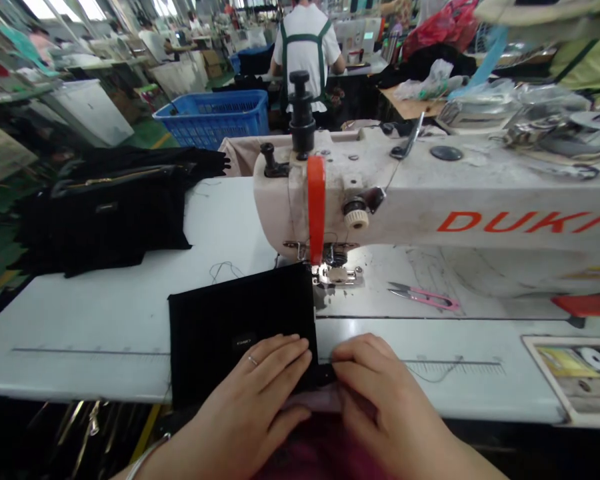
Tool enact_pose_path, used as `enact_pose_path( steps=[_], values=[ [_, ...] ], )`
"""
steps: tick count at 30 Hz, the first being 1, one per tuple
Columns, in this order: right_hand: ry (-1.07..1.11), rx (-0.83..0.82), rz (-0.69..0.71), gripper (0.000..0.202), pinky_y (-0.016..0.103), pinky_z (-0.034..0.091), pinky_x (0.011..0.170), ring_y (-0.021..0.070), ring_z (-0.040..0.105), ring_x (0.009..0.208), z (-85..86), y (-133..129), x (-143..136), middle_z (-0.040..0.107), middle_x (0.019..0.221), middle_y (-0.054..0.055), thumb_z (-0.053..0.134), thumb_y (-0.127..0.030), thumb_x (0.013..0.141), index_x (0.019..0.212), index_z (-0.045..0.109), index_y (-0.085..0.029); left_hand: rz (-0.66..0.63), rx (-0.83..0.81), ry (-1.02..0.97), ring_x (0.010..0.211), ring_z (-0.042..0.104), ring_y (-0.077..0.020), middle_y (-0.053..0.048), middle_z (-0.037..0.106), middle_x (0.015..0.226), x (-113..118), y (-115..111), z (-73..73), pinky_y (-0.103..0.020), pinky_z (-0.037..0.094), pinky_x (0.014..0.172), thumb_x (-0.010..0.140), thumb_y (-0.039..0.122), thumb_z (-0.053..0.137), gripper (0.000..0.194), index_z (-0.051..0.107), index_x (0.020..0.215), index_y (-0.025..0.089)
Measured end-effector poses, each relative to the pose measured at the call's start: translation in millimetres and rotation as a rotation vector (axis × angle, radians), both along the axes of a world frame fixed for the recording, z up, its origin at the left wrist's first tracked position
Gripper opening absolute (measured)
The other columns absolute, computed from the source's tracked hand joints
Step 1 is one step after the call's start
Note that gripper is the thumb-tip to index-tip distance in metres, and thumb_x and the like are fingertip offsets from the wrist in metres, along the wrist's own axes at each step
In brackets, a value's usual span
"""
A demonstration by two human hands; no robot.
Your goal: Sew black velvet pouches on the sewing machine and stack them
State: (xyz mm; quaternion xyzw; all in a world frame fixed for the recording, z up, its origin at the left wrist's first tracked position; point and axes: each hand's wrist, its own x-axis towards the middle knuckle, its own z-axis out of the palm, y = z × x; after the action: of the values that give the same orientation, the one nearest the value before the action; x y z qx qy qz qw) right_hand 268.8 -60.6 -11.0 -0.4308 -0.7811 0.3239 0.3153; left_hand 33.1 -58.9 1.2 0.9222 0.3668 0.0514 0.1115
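Note:
A black fabric panel [205, 333] with a small label lies on the white sewing table, its upper right corner at the needle area of the sewing machine [400, 167]. My left hand [265, 380] rests on the panel's lower right part, fingers together and fairly flat, thumb below its near edge. At the panel's lower right corner, the bent fingers of my right hand [370, 380] pinch the black fabric edge. A pale strip of cloth shows between the hands.
Black pieces with zippers [120, 207] are stacked at the left. Pink-handled thread snips [425, 297] lie right of the needle. A parts tray [530, 373] is at the right edge. Beyond stand a blue basket [215, 120] and a seated person [307, 53].

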Motion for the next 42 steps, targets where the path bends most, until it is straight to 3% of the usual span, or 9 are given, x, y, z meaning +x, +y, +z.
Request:
enact_pose_path(
  steps=[4,10,13,18,20,28,34,38,42],
  values=[
    [-0.034,-0.109,-0.065,0.013,0.036,0.045,0.072,0.0203,0.055,0.081,-2.9,-2.2,-3.1,0.062,0.083,0.003,0.056,-0.011,0.090,0.082,0.062,-0.019,0.024,0.011,0.007,0.138,0.039,-0.0253,-0.009,0.044,0.150,2.2,-0.3,-12.4,-0.044,0.044,0.112,0.096,0.025,0.055,0.057,0.035,0.149,0.016],
    [-0.034,-0.139,-0.179,0.010,0.033,0.047,0.067,0.0187,0.060,0.074,-6.9,-5.9,-0.4,0.065,0.080,-0.001,0.067,-0.014,0.083,0.088,0.065,-0.023,0.008,0.067,-0.036,0.134,0.045,-0.0267,-0.011,0.050,0.145,7.7,0.7,-14.1,-0.047,0.046,0.111,0.095,0.022,0.054,0.050,0.044,0.143,0.013],
    [-0.064,-0.048,-0.101,0.009,0.033,0.051,0.067,0.0190,0.061,0.074,-5.2,2.3,4.2,0.066,0.081,0.001,0.059,-0.016,0.090,0.089,0.065,-0.022,-0.041,0.162,-0.070,0.129,0.050,-0.0270,-0.010,0.057,0.139,11.4,3.0,-11.4,-0.047,0.048,0.109,0.097,0.022,0.050,0.040,0.053,0.135,0.011],
    [-0.233,0.316,0.151,0.045,0.041,0.050,0.096,0.0243,0.058,0.113,-12.3,27.7,8.7,0.063,0.127,0.009,0.045,0.001,0.086,0.125,0.058,-0.016,-0.070,0.187,-0.062,0.126,0.053,-0.0260,-0.010,0.059,0.135,11.5,10.4,-6.5,-0.044,0.048,0.109,0.098,0.026,0.050,0.037,0.057,0.131,0.012],
    [-0.287,0.356,0.215,0.047,0.043,0.049,0.099,0.0253,0.056,0.115,-17.0,35.4,8.6,0.061,0.132,0.008,0.047,0.001,0.084,0.128,0.057,-0.015,-0.071,0.175,-0.070,0.125,0.054,-0.0255,-0.010,0.061,0.133,11.1,15.0,-4.8,-0.043,0.048,0.109,0.098,0.027,0.051,0.037,0.057,0.130,0.012],
    [-0.301,0.327,0.210,0.038,0.045,0.053,0.093,0.0258,0.059,0.106,-12.7,57.2,4.8,0.065,0.122,0.009,0.052,-0.003,0.087,0.121,0.062,-0.016,-0.104,0.135,-0.102,0.126,0.054,-0.0251,-0.012,0.061,0.133,8.9,46.1,-6.9,-0.044,0.044,0.112,0.097,0.027,0.052,0.035,0.057,0.128,0.011],
    [-0.299,0.314,0.180,0.039,0.045,0.052,0.097,0.0251,0.060,0.109,-9.0,75.1,1.8,0.065,0.123,0.010,0.050,0.000,0.084,0.117,0.064,-0.017,-0.141,0.096,-0.154,0.127,0.053,-0.0236,-0.010,0.061,0.132,2.7,76.0,-11.4,-0.041,0.040,0.114,0.094,0.026,0.056,0.031,0.060,0.122,0.014],
    [-0.305,0.282,0.161,0.047,0.044,0.050,0.100,0.0257,0.057,0.116,-10.7,83.7,1.7,0.062,0.129,0.009,0.048,0.001,0.081,0.123,0.061,-0.018,-0.176,0.100,-0.155,0.129,0.051,-0.0223,-0.008,0.063,0.129,1.0,94.5,-13.7,-0.041,0.038,0.115,0.096,0.027,0.054,0.030,0.059,0.123,0.016],
    [-0.368,0.217,0.113,0.048,0.047,0.052,0.093,0.0281,0.059,0.109,-14.0,90.1,0.1,0.062,0.122,0.013,0.047,-0.004,0.082,0.127,0.059,-0.018,-0.198,0.132,-0.183,0.127,0.052,-0.0212,-0.010,0.062,0.128,0.4,112.5,-16.4,-0.039,0.039,0.114,0.096,0.027,0.052,0.029,0.058,0.122,0.016]
  ],
)
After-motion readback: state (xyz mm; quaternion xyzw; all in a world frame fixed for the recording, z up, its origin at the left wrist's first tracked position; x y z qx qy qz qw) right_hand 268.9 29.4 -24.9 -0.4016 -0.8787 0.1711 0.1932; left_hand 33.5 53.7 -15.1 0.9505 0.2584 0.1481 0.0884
